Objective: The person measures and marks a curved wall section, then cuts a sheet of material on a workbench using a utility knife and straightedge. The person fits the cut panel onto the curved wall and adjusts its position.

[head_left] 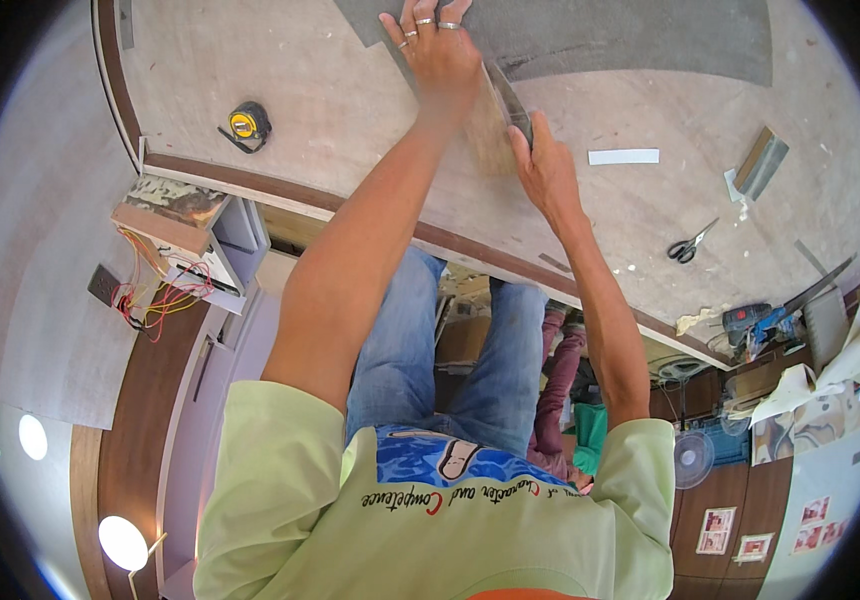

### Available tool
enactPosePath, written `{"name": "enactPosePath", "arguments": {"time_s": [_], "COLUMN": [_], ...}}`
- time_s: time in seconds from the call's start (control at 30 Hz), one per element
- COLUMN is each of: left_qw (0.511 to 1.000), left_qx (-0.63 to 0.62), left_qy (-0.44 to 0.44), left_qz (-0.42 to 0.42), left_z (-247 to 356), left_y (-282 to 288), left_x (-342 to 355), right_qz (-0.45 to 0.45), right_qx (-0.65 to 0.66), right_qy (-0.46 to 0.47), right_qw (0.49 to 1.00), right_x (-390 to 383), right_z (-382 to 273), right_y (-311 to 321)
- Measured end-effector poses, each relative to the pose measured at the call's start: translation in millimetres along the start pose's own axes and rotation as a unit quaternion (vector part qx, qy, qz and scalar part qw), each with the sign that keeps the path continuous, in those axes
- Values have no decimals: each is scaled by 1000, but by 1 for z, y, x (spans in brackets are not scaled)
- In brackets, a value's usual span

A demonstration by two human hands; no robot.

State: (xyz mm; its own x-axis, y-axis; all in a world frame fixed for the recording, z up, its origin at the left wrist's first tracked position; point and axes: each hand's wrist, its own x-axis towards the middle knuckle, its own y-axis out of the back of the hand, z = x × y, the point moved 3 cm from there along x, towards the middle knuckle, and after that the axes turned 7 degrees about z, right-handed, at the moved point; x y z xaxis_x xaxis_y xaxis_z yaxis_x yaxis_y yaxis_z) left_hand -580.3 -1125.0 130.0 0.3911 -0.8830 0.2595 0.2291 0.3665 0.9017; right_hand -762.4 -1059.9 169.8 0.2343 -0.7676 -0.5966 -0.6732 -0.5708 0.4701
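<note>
At the top of the head view, my left hand (435, 55) has rings on several fingers. Its fingers are spread over the grey sheet (640, 40), and the tips run out of the picture. Beneath and beside this hand lies a pale wooden strip (490, 135), set at a slant. My right hand (548, 165) is closed round a narrow, dark, flat-bladed tool (508, 92) along the strip's right side; its exact kind cannot be made out. A short white strip (623, 157) lies to the right of my right hand.
On the pale worktop are a yellow-black tape measure (248, 125), scissors (690, 242) and a small grey-brown block (761, 163). A power drill (747, 318) lies near the right edge. Loose coloured wires (165, 290) hang at left. Another person's legs (556, 385) show below the worktop.
</note>
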Motion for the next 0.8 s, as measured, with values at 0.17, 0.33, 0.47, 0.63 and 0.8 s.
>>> {"name": "enactPosePath", "arguments": {"time_s": [0.17,0.33,0.47,0.63,0.8], "left_qw": [1000,1000,1000,1000,1000], "left_qx": [-1,-6,-2,0,-10], "left_qy": [-3,1,5,3,3], "left_qz": [1,-3,-3,-3,-11], "left_z": [-1,0,0,1,1], "left_y": [0,1,-1,0,1], "left_x": [0,0,0,0,1], "right_qz": [16,17,15,52,40], "right_qx": [-3,-2,-41,-84,-95], "right_qy": [6,-2,-8,16,21], "right_qw": [1000,1000,999,995,994], "right_x": [-1,-2,-3,-7,-8], "right_z": [0,-1,-1,-2,-2], "right_y": [-4,-3,-7,-13,-13]}}
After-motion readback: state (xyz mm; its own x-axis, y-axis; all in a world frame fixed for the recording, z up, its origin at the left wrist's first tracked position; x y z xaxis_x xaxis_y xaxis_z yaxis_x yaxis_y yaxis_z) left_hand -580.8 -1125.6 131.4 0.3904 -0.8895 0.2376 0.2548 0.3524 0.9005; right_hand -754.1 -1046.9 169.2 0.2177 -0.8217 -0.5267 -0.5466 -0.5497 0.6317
